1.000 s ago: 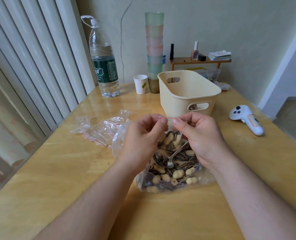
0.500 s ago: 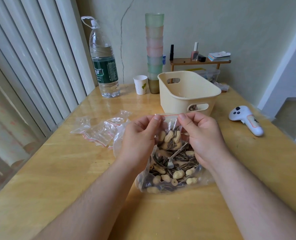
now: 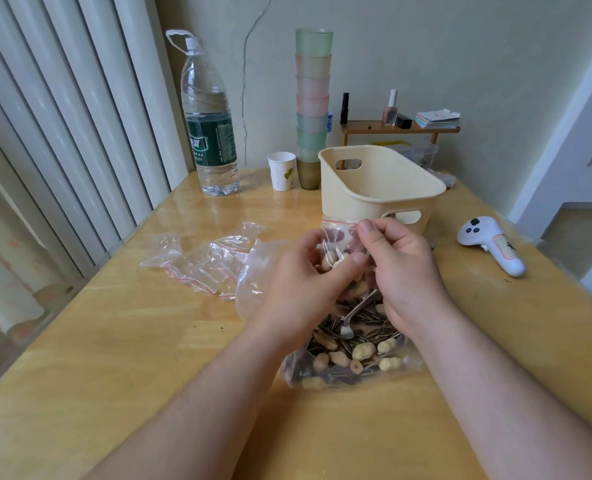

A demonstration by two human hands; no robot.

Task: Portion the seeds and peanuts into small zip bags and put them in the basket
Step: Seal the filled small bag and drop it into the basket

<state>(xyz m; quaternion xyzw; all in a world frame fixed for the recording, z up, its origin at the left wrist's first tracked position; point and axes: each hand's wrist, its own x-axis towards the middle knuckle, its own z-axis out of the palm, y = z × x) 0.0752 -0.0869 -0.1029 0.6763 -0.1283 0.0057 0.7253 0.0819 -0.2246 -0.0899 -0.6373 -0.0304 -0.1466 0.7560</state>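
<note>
Hands hold one small zip bag with a red strip, up over the table middle. Left hand grips its bottom, full of peanuts. Right hand pinches the top edge. Under them lies the big bag of seeds and peanuts with a spoon inside. Cream basket stands just behind. Water bottle near the far left corner has a green label; its words are too blurry to read.
</note>
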